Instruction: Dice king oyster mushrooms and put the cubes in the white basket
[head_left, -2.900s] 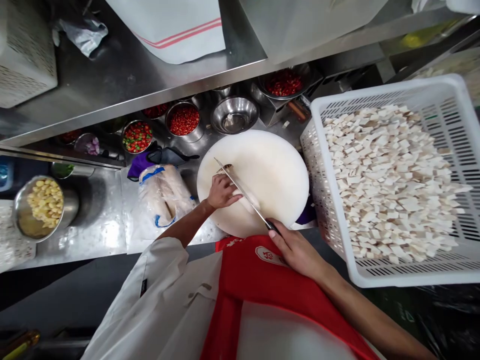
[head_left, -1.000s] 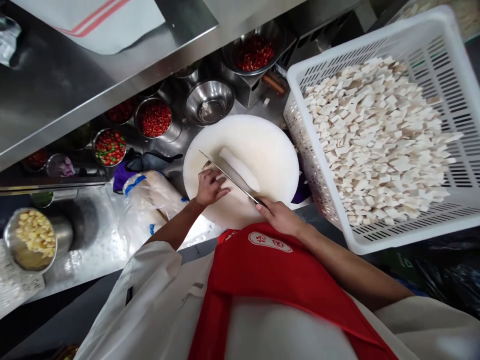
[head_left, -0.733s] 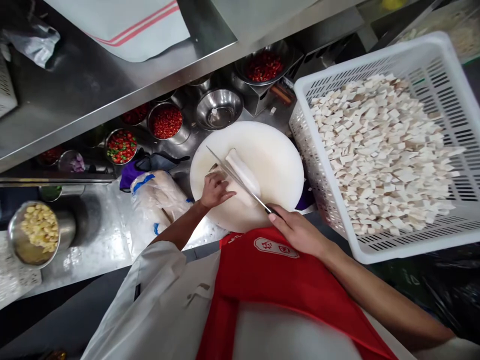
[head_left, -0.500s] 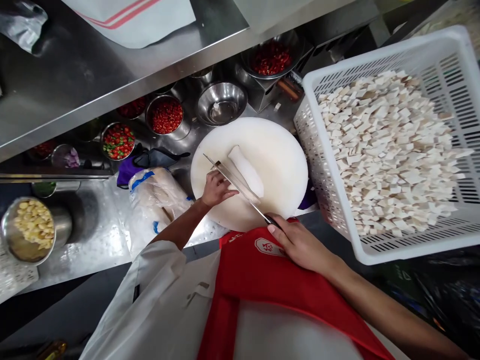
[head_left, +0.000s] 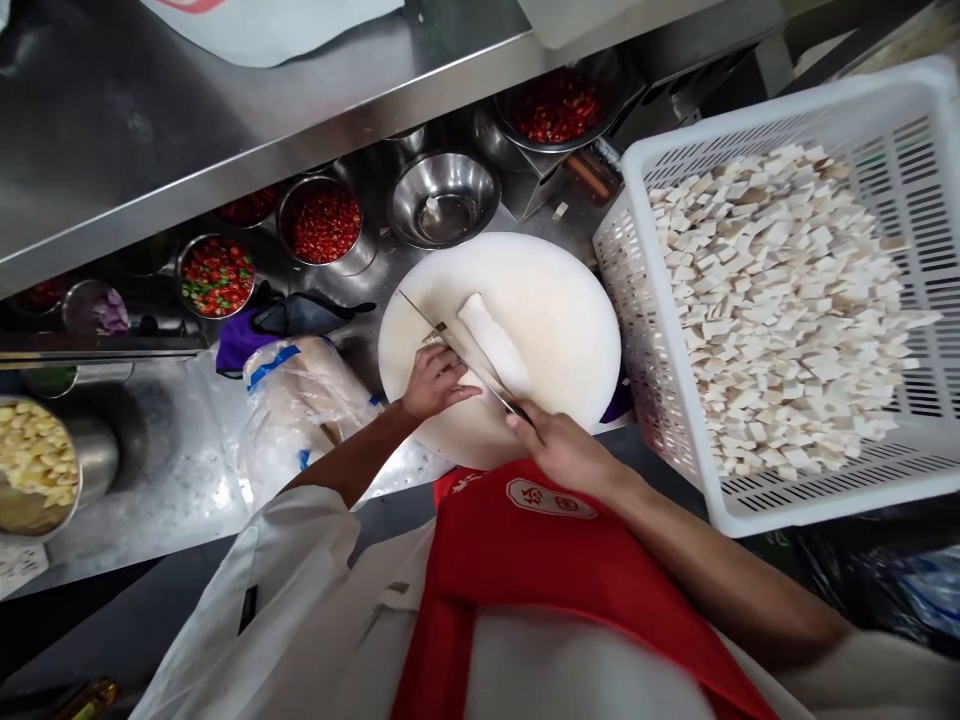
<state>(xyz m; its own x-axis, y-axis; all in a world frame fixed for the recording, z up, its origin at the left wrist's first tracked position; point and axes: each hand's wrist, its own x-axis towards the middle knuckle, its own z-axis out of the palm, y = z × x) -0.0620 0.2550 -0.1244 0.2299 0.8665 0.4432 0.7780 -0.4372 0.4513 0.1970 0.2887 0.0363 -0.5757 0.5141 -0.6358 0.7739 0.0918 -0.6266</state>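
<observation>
On a round white cutting board [head_left: 574, 310] lies a thick white mushroom stem [head_left: 493, 338], apparently a king oyster mushroom. My right hand [head_left: 564, 448] is closed round the handle of a kitchen knife [head_left: 459, 346], at the board's near edge. The blade runs diagonally up and left, between the stem and my left hand [head_left: 435, 382]. Fingers bent and thumb stretched to the right, my left hand presses a pale mushroom piece against the board, beside the blade. That piece is mostly hidden under the hand.
A white plastic basket [head_left: 660, 390] of diced white pieces [head_left: 795, 310] stands to the right. Bagged pale mushrooms [head_left: 307, 390] lie left of the board. Behind are a steel bowl [head_left: 444, 200] and containers of chopped chillies [head_left: 324, 224], below an overhanging steel shelf [head_left: 300, 120].
My right hand and the knife have moved forward and slightly left, so the tip reaches farther across the board. My left hand stays about in place. The view has shifted slightly.
</observation>
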